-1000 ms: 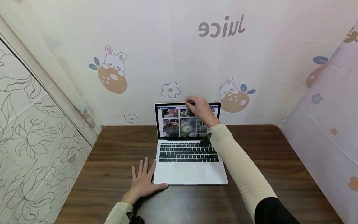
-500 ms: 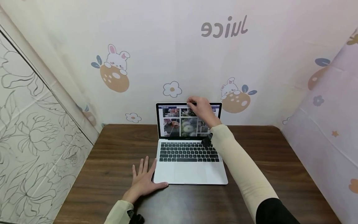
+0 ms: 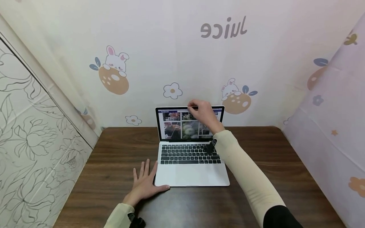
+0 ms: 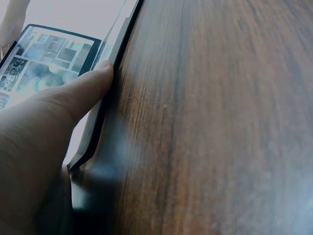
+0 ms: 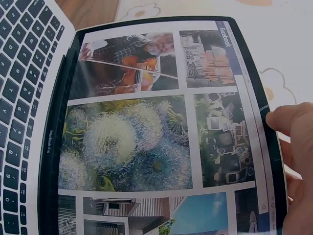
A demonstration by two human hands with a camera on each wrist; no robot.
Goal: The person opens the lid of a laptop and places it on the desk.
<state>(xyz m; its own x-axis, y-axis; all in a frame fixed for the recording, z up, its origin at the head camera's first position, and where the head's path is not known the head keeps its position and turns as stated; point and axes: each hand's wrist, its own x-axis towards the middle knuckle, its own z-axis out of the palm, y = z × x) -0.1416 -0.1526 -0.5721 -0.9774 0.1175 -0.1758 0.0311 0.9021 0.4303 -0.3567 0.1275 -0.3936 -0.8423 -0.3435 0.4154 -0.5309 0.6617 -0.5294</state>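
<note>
A silver laptop [image 3: 188, 175] lies unfolded on the wooden table, its screen [image 3: 172, 130] lit with a grid of pictures. My right hand [image 3: 203, 114] pinches the top edge of the lid near its middle, the thumb on the screen side and the fingers behind. In the right wrist view the thumb [image 5: 281, 117] lies over the black bezel, and the fingers are partly hidden. My left hand [image 3: 144, 185] is spread at the laptop's front left corner. Its thumb [image 4: 90, 88] lies along the front edge, while the other fingers point forward beside the left side.
Dark wood tabletop [image 3: 114, 152] surrounds the laptop on both sides. A printed cloth [image 3: 148, 63] with rabbits hangs behind the table. More cloth [image 3: 328, 126] hangs on the right, and a flower-patterned panel [image 3: 34, 152] stands on the left.
The lid's top edge has come slightly lower and nearer, with my right hand still on it. My left hand keeps its place at the corner. The whole view has shifted a little.
</note>
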